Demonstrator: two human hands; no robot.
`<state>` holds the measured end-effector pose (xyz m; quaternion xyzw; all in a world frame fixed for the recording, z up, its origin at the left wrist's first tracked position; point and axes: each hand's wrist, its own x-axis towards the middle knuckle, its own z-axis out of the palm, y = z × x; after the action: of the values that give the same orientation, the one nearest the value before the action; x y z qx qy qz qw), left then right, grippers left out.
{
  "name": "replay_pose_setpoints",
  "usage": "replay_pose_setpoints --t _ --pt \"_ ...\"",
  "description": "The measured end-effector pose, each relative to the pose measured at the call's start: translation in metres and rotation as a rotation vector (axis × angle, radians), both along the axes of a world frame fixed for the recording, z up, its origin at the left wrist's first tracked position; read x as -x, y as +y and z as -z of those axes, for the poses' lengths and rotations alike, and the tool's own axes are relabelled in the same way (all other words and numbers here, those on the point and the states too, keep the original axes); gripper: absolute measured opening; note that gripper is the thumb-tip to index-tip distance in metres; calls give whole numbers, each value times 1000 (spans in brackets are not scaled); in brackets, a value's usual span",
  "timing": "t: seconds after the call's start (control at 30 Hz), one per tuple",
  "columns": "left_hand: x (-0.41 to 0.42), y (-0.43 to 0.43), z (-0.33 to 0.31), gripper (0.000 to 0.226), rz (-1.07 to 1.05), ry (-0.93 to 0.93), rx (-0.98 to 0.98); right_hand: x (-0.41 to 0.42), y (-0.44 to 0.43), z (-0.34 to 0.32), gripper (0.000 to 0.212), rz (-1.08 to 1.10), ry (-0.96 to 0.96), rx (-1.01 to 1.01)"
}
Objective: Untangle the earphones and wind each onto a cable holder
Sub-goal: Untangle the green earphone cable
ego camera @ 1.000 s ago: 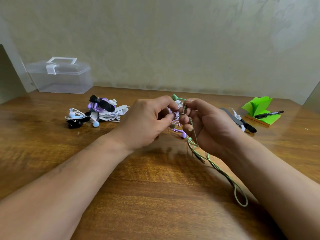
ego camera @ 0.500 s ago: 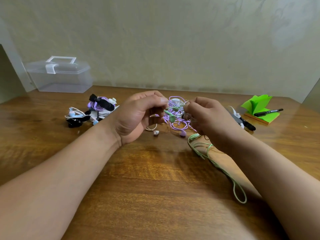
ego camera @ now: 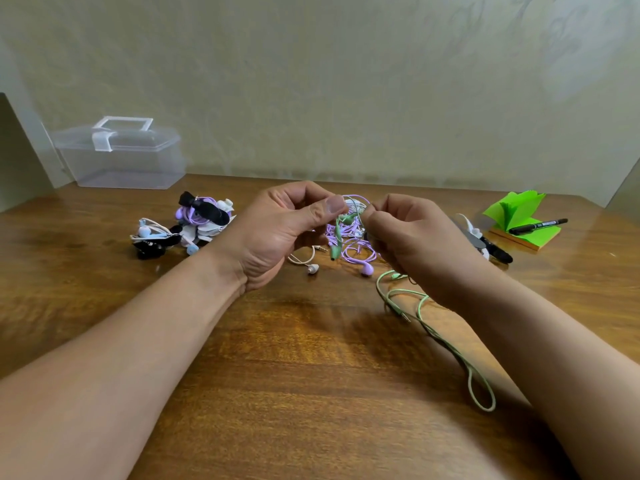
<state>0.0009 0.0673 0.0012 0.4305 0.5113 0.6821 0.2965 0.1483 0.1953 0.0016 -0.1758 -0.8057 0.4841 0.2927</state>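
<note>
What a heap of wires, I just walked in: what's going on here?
A person holds a tangle of earphones over the wooden table. The left hand and right hand each pinch it near the top. Purple and white cords are knotted in it, and its green cable trails onto the table. A pile of bundled earphones lies to the left.

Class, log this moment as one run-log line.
phase: untangling | left hand: pinches tangled earphones | right hand: pinches same tangle | green cable: trails onto table

Left hand (ego camera: pixel 277 233), right hand (ego camera: pixel 412 237), fingers (ego camera: pixel 332 206) curled.
</note>
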Motion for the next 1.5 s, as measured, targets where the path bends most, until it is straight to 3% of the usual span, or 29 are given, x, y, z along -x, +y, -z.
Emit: replay_pose_setpoints --t 0.23,0.37,0.97,1.33,1.5 --pt "-3 2 2 16 -54 72 -2 1 -7 1 22 -17 -32 -10" --pt "-3 3 3 3 -117 129 -4 1 -9 0 23 -20 -27 10" --pt "-8 6 5 9 -169 18 -99 3 -7 2 14 70 -42 59" --pt "4 7 14 8 -328 366 0 9 -1 10 13 134 -8 61" --pt "0 8 14 8 -303 244 23 9 -3 10 14 125 -5 79"
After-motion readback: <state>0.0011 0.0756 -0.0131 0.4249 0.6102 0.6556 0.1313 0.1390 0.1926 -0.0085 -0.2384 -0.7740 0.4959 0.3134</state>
